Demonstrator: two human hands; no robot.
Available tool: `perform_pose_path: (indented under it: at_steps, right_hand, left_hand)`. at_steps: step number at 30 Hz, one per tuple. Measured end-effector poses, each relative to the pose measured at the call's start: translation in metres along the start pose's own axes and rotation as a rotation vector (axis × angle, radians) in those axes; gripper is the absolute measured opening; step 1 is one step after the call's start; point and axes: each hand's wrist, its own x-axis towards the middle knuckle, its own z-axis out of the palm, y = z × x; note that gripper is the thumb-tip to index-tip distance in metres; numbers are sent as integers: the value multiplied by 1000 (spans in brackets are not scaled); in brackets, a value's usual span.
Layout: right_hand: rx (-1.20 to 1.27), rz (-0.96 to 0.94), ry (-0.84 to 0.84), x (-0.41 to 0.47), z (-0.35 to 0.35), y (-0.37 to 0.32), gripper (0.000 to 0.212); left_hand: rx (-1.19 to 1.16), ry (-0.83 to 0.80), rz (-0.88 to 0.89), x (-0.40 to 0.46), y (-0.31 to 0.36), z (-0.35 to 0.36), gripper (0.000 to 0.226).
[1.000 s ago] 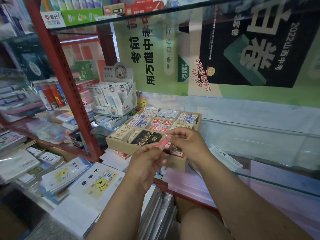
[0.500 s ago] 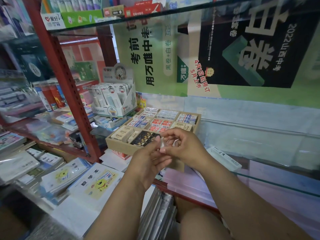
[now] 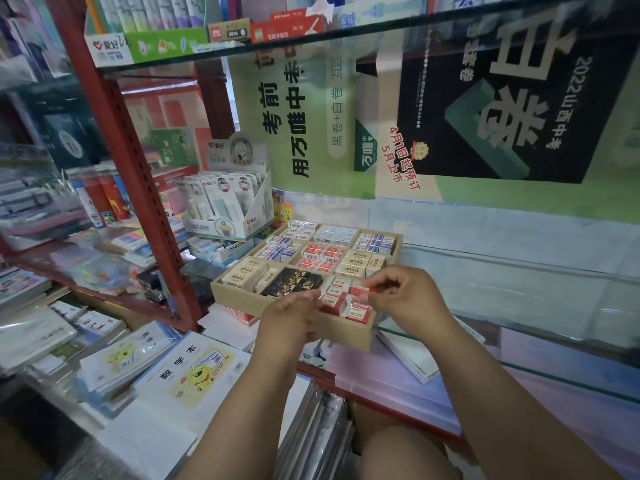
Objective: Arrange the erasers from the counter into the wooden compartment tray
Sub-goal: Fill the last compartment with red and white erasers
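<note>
Two hands are held low over the near right corner of the wooden compartment tray; the right hand is curled, its thumb and forefinger pinching a small red-and-white eraser just above the compartment at the tray's five o'clock, presumably so that it can be lowered among like pieces. The left hand is seen from the back, fingers bent toward the same corner, perhaps steadying the row; whether anything is held in it cannot be told. Red-and-white erasers are already laid in that compartment, some in clear wrap. At the tray's seven o'clock black gold-printed erasers and cream ones are grouped, with white, blue and red sleeves toward twelve, each kind kept apart, it seems by type. At ten o'clock from the tray a display box marked 爱好 is stood. At the hands' seven o'clock an exercise book reading 数学本 is laid. On the poster behind, "2022", "考前" and "4月1日起预订 5月上市" can be read
</note>
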Motion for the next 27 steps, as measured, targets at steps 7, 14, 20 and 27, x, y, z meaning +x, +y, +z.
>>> perform_pose_path:
  at_steps: [7,14,20,27]
  right_hand:
    - [-276,-59,-18,-7,11,17,11]
    - [-362,-213,50,0,22,24,6]
    - [-438,-296,23,-6,20,36,23]
    - [-596,-314,-41,-18,20,31,66]
  left_hand:
    - [636,-143,440,8,-31,-6,29]
    - [863,-168,505,16,-38,-8,38]
    - [981,-184,559,16,-45,-10,44]
    - [1153,-273,528,11,-46,3,48]
